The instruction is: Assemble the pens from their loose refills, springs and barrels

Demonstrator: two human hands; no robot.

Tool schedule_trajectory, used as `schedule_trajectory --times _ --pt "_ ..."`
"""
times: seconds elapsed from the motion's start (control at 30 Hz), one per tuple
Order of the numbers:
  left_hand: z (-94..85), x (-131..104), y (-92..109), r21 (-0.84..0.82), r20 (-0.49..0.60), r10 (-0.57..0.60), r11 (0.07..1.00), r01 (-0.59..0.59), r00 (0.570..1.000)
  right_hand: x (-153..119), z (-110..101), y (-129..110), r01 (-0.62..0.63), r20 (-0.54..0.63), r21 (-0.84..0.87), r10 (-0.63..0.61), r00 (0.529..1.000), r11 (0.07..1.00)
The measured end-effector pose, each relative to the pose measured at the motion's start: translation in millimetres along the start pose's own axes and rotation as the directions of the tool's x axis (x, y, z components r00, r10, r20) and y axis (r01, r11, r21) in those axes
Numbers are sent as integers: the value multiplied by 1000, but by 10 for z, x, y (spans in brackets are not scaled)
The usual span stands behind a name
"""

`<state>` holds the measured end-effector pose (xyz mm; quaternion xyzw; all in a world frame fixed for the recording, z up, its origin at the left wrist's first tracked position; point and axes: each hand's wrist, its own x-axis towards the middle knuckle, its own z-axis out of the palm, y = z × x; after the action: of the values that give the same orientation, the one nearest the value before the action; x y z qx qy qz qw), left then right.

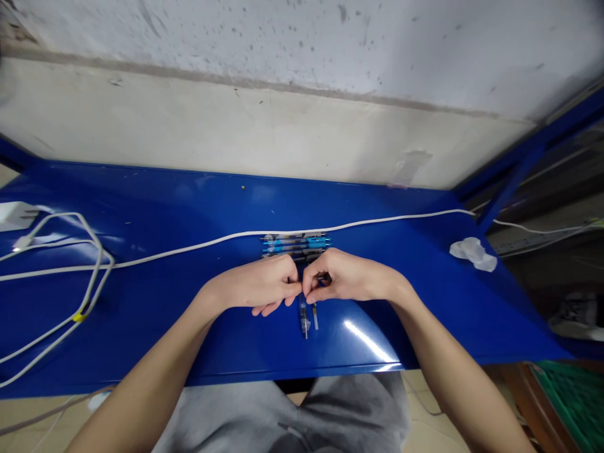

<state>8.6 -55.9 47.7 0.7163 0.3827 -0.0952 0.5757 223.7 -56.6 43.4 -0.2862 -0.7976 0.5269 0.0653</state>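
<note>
Over the middle of the blue shelf, my left hand (264, 281) and my right hand (342, 275) meet at the fingertips. Thumb and forefinger of each hand are pinched closed; whatever lies between them is too small to make out. A dark bit shows inside the curl of my right fingers. Just below my hands lie a clear pen barrel (304, 319) and a thin pen refill (316, 316), side by side. Behind the hands are several pens (297, 241) in a row, blue and dark, partly covered by my fingers.
A white cable (202, 245) runs across the shelf (155, 201) behind the pens. At left are a looped cable (97, 251) and a white plug adapter (16, 216). A crumpled translucent wrapper (473, 253) lies at right. The wall (264, 135) borders the back.
</note>
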Motion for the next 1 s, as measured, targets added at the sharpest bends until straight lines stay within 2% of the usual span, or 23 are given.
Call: schedule_trajectory --times 0.1,0.17,0.27,0.37,0.43,0.53,0.6,0.7,0.77,0.83,0.87,0.9,0.97,1.0 --pt "0 -7 2 -12 9 -2 1000 2 1000 -20 -33 -35 -6 -18 6 6 1000 1000" --pt "3 -17 4 -12 2 -6 1000 6 1000 -50 -69 -62 -12 -77 -10 11 997 1000" --pt "-5 -38 11 -9 -7 -9 1000 9 1000 -117 -126 -85 -92 -146 35 96 985 995" --pt "-36 -65 36 -9 -6 18 1000 -18 1000 -188 -172 -90 -215 -69 104 223 972 971" --pt "-59 -78 60 -23 -50 56 998 -57 997 -224 -193 -91 -257 -19 109 261 965 960" --pt "-69 -74 95 -28 -220 160 985 -170 962 -256 -202 -84 -284 -27 91 287 958 955" --pt "-54 -51 107 6 -368 257 962 -274 894 -267 -194 -69 -291 -52 54 294 954 955" --pt "-18 17 86 167 -570 399 912 -373 719 -274 -177 -51 -282 -76 -55 278 958 958" --pt "1 75 41 354 -655 497 867 -349 569 -272 -167 -50 -260 -101 -163 246 964 952" --pt "13 132 -19 548 -676 593 801 -240 438 -264 -154 -56 -238 -128 -260 211 969 936" --pt "17 157 -49 624 -663 635 761 -177 397 -257 -145 -60 -230 -136 -288 198 971 930" --pt "21 177 -75 681 -643 668 722 -121 374 -250 -132 -64 -225 -138 -296 192 972 928" --pt "27 200 -107 743 -606 703 667 -52 372 -232 -102 -66 -229 -132 -265 201 971 937" --pt "29 202 -111 756 -594 706 654 -33 386 -222 -85 -65 -234 -130 -239 208 970 942"
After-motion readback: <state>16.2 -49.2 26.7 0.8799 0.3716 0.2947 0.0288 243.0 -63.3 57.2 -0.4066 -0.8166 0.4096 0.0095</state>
